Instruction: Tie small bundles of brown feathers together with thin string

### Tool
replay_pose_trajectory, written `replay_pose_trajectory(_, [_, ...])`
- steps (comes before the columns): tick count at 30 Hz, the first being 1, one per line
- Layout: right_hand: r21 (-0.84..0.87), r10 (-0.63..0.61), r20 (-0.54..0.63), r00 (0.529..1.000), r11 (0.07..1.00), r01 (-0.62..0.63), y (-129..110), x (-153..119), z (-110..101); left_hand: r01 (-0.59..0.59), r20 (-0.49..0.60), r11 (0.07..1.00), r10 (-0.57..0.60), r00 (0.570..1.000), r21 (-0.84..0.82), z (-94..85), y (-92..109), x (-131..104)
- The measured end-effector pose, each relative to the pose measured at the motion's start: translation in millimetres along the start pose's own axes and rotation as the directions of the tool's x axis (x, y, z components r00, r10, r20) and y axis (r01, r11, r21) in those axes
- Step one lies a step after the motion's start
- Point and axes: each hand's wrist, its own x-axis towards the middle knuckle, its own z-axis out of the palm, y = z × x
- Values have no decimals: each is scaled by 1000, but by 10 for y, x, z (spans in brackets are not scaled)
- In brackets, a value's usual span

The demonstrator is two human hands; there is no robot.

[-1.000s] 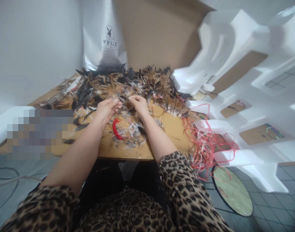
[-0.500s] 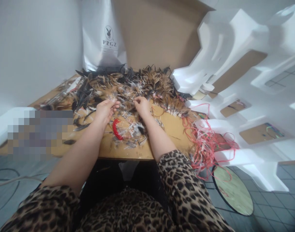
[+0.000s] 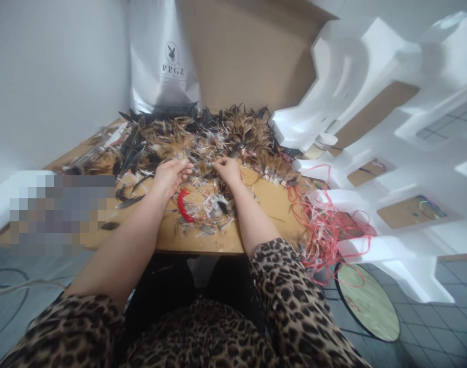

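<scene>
My left hand (image 3: 168, 179) and right hand (image 3: 229, 170) are apart, fingers bunched and tips facing each other across a narrow gap; I cannot tell whether either pinches a feather. The feather heap (image 3: 247, 128) lies just to the far side of both, its long axis running left to right across the table (image 3: 275, 204); neither hand is clearly nearer. On the far left stands a silvery bag (image 3: 157, 76), contents hidden. At right, one opening in the white foam (image 3: 358, 250) shows coloured strands (image 3: 433, 207).
</scene>
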Motion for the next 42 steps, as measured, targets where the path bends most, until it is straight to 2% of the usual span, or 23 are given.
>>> replay_pose_trajectory(2, [27, -27, -23, 999, 999, 27, -18, 5, 8, 4, 10, 1000, -4, 1000, 7, 3, -1, -1])
replay_pose_trajectory(6, [186, -61, -116, 991, 979, 82, -108, 13, -23, -16, 64, 1000, 16, 998, 0, -3, -15, -7])
replay_pose_trajectory(10, [304, -75, -116, 990, 947, 107, -250, -36, -25, -3, 158, 1000, 1, 988, 16, 7, -36, -38])
replay_pose_trajectory(15, [346, -80, -42, 996, 934, 89, -406, -143, 3, 40, 147, 998, -45, 988, 38, 41, -35, -72])
replay_pose_trajectory(22, [395, -78, 10, 997, 916, 68, -526, -221, -13, 36, 170, 999, -35, 985, -8, 28, -60, -33])
replay_pose_trajectory(27, [533, -39, 6, 999, 846, 30, -544, -247, -3, 0, 127, 988, 20, 992, -156, -12, -68, 37])
replay_pose_trajectory(32, [617, -1, 187, 982, 778, -116, -606, -317, 75, -8, 102, 965, 36, 994, -264, -12, -24, 41])
replay_pose_trajectory(35, [684, 5, 243, 970, 708, -175, -646, -357, 149, -7, 148, 967, 46, 988, -255, 0, -29, 22])
replay_pose_trajectory(39, [761, 33, 232, 972, 616, -203, -647, -359, 196, 23, 218, 981, 19, 976, -191, 2, -49, 5])
replay_pose_trajectory(42, [771, 31, 230, 973, 604, -202, -601, -320, 180, 63, 215, 987, -30, 976, -147, -9, -41, 1])
